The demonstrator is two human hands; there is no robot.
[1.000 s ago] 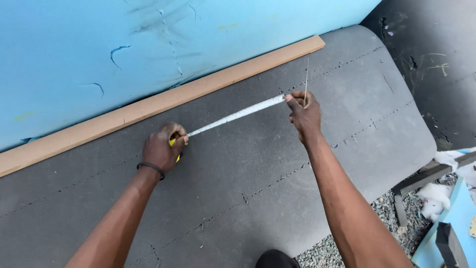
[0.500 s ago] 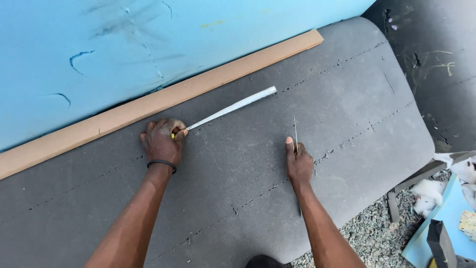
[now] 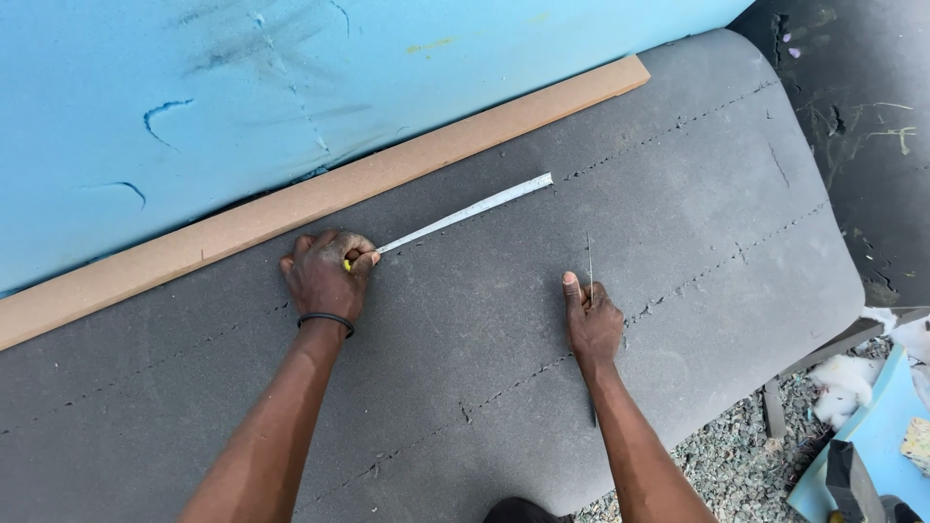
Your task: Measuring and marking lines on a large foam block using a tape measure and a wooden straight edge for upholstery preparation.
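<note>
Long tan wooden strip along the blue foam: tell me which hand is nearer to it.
Left. The left hand lies just below the long tan wooden strip, gripping a tape measure. The right hand rests farther down the grey foam sheet.

Bright, even daylight; soft shadows, sharp focus, no glare.
</note>
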